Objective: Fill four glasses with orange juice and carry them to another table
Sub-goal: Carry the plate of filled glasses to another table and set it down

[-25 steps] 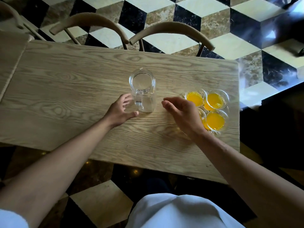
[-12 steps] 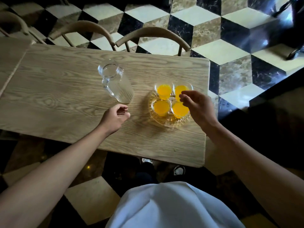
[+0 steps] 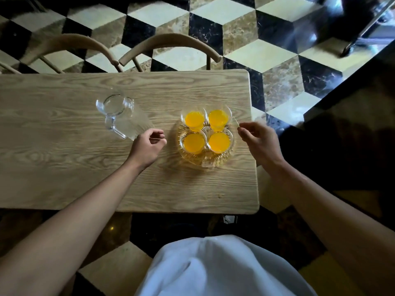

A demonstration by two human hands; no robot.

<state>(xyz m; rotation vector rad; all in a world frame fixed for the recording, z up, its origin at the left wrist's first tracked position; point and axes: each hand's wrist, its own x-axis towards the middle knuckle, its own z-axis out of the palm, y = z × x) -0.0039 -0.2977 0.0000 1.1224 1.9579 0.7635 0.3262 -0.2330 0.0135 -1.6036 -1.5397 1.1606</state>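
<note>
Flanking tray [image 3: 213,162] w/ four glasses [image 3: 194,120], both hands' fingers [image 3: 157,133] apart.

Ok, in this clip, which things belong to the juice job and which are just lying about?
Part of the job:
four glasses of orange juice
glass tray under them
empty glass pitcher
wooden table
left hand and right hand, either side of the tray, holding nothing

Just there:
two wooden chairs behind the table

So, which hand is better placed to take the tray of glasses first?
Probably both are needed, but the right hand leads: it hangs beside the glass tray rim. The left hand, loosely curled, sits farther from the rim, nearer the empty pitcher.
</note>
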